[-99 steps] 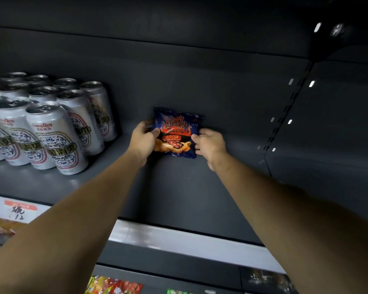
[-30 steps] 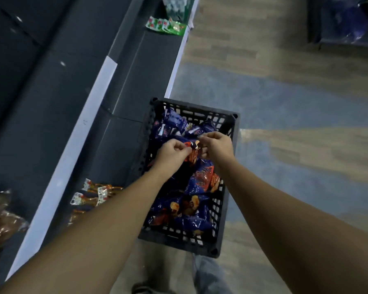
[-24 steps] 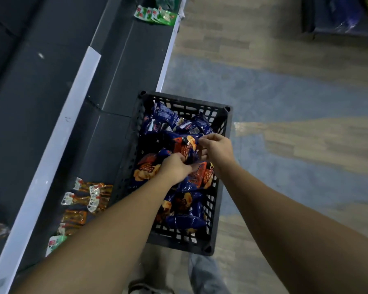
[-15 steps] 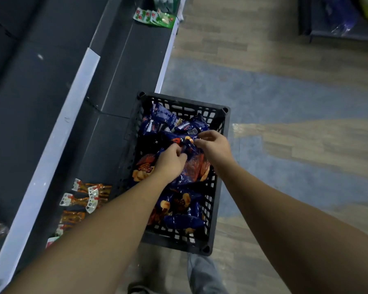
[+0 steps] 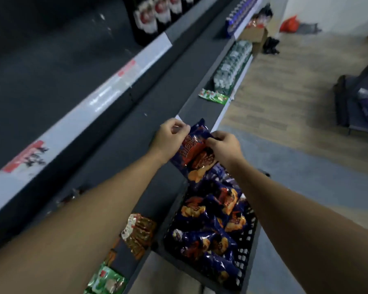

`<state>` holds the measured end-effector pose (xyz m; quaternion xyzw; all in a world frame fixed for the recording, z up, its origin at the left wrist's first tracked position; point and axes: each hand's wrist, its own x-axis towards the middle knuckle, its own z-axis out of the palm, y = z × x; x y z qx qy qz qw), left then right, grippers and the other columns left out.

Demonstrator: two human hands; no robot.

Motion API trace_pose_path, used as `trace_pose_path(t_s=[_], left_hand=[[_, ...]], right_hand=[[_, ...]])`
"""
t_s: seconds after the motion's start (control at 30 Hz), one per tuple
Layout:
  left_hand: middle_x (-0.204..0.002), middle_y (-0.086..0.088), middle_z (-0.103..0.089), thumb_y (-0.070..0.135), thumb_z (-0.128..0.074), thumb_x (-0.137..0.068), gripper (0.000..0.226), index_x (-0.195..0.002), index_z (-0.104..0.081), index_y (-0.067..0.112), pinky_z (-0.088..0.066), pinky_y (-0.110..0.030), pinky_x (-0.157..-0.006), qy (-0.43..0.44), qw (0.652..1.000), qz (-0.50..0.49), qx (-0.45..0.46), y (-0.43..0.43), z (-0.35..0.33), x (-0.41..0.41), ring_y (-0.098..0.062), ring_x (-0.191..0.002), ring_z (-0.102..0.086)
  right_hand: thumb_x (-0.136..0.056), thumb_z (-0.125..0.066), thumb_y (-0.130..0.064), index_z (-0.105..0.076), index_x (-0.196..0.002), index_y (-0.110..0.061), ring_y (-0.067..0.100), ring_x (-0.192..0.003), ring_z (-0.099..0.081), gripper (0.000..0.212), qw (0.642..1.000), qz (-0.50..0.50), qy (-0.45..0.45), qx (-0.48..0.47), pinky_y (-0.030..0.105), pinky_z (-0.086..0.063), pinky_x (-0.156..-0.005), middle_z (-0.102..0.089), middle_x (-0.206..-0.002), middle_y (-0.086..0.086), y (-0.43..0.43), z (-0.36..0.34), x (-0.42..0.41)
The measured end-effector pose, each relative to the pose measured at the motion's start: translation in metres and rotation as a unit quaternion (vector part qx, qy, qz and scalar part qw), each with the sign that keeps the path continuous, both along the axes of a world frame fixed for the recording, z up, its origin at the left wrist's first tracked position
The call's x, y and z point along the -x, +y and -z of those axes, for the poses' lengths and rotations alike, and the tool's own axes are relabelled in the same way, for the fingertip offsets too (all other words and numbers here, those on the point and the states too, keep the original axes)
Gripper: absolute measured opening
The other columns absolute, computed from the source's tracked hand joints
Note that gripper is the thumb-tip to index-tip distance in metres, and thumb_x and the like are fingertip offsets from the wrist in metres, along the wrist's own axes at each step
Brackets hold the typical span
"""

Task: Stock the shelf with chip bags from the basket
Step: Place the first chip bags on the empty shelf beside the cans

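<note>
You hold one chip bag (image 5: 194, 154) over the basket (image 5: 246, 258)
Your left hand (image 5: 170, 137) and right hand (image 5: 224, 149) each pinch its upper edge, beside the lower shelf (image 5: 134, 134)

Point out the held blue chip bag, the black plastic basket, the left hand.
Held blue chip bag (image 5: 197, 152): head view, red front panel.
Black plastic basket (image 5: 246, 257): head view, right lattice wall.
Left hand (image 5: 170, 135): head view, back of hand.

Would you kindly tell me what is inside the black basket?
Blue chip bags fill the basket, hiding its floor. The left hand and right hand hold another bag above it.
</note>
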<state>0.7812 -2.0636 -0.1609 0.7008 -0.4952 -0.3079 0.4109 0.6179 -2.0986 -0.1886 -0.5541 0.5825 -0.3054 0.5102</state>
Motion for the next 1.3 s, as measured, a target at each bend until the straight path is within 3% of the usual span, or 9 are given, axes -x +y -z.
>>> trace_pose_path(t_s=[0.17,0.3,0.43,0.5,0.6,0.77,0.87,1.1,1.3], left_hand=[[-0.111,0.006,-0.061,0.027,-0.06,-0.082,0.032,-0.114,-0.056,0.022,-0.046,-0.026,-0.089,-0.133,0.975,-0.075,0.163,0.057,-0.099,-0.056,-0.01,-0.102,-0.057],[-0.131,0.0,-0.049,0.021,-0.065,-0.082,0.056,-0.134,-0.044,0.024,-0.041,-0.02,-0.096,-0.078,0.954,-0.185,0.224,0.106,-0.148,-0.107,-0.006,-0.111,-0.051],[-0.127,0.006,-0.056,0.024,-0.069,-0.085,0.069,-0.145,-0.033,0.027,-0.046,-0.022,-0.095,0.015,0.929,-0.274,0.247,0.179,-0.185,-0.164,-0.004,-0.11,-0.057],[-0.112,0.012,-0.06,0.019,-0.067,-0.09,0.059,-0.141,-0.039,0.022,-0.045,-0.016,-0.086,0.062,0.913,-0.31,0.258,0.224,-0.198,-0.192,0.002,-0.098,-0.058],[-0.092,0.009,-0.061,0.007,-0.06,-0.09,0.034,-0.124,-0.055,0.011,-0.046,-0.021,-0.08,0.104,0.886,-0.355,0.279,0.297,-0.206,-0.234,-0.005,-0.086,-0.06],[-0.086,0.0,-0.067,-0.005,-0.054,-0.089,0.024,-0.11,-0.061,0.005,-0.05,-0.02,-0.071,0.085,0.863,-0.416,0.273,0.425,-0.207,-0.291,-0.004,-0.076,-0.065],[-0.087,-0.003,-0.067,-0.007,-0.053,-0.091,0.021,-0.107,-0.061,0.005,-0.05,-0.013,-0.066,0.069,0.852,-0.447,0.264,0.497,-0.205,-0.31,0.0,-0.072,-0.066],[-0.09,0.003,-0.065,-0.003,-0.053,-0.094,0.022,-0.105,-0.063,0.014,-0.05,-0.016,-0.073,0.044,0.81,-0.526,0.254,0.635,-0.189,-0.341,-0.01,-0.086,-0.064],[-0.098,-0.005,-0.067,-0.005,-0.057,-0.092,0.028,-0.118,-0.059,0.005,-0.053,-0.021,-0.076,0.056,0.776,-0.575,0.254,0.724,-0.169,-0.363,-0.017,-0.091,-0.065]], right_hand=[[-0.069,-0.058,-0.033,-0.065,-0.076,-0.015,0.024,-0.072,-0.065,0.02,0.99,0.015,-0.122,0.069,0.041,-0.056,-0.071,-0.068,-0.075,0.004,0.017,-0.088,-0.076],[-0.076,-0.06,-0.022,-0.062,-0.074,-0.019,0.018,-0.067,-0.063,0.004,0.974,-0.05,-0.187,0.113,0.036,-0.053,-0.065,-0.066,-0.07,-0.001,0.054,-0.158,-0.145],[-0.082,-0.062,-0.014,-0.062,-0.087,-0.012,0.025,-0.071,-0.063,0.005,0.951,-0.152,-0.251,0.103,0.044,-0.056,-0.066,-0.065,-0.078,0.007,0.108,-0.197,-0.217],[-0.088,-0.061,-0.008,-0.061,-0.088,-0.012,0.02,-0.073,-0.064,0.004,0.937,-0.206,-0.266,0.089,0.036,-0.053,-0.069,-0.066,-0.079,0.003,0.139,-0.208,-0.252],[-0.091,-0.061,-0.002,-0.065,-0.093,-0.013,0.014,-0.073,-0.067,0.012,0.912,-0.285,-0.291,0.05,0.028,-0.054,-0.069,-0.071,-0.083,0.001,0.191,-0.216,-0.302],[-0.092,-0.063,-0.006,-0.07,-0.118,-0.009,0.033,-0.105,-0.072,0.027,0.84,-0.468,-0.275,-0.019,0.051,-0.055,-0.098,-0.076,-0.112,0.014,0.283,-0.213,-0.375],[-0.089,-0.069,-0.007,-0.069,-0.119,-0.009,0.036,-0.112,-0.069,0.03,0.801,-0.533,-0.269,-0.055,0.058,-0.048,-0.105,-0.074,-0.117,0.014,0.339,-0.207,-0.413],[-0.092,-0.066,0.001,-0.065,-0.121,-0.01,0.031,-0.111,-0.07,0.031,0.746,-0.612,-0.249,-0.081,0.046,-0.057,-0.095,-0.074,-0.119,0.011,0.469,-0.194,-0.478],[-0.09,-0.067,0.002,-0.072,-0.108,-0.02,0.019,-0.108,-0.071,0.029,0.742,-0.631,-0.221,-0.053,0.035,-0.053,-0.095,-0.077,-0.111,0.0,0.559,-0.177,-0.517]])
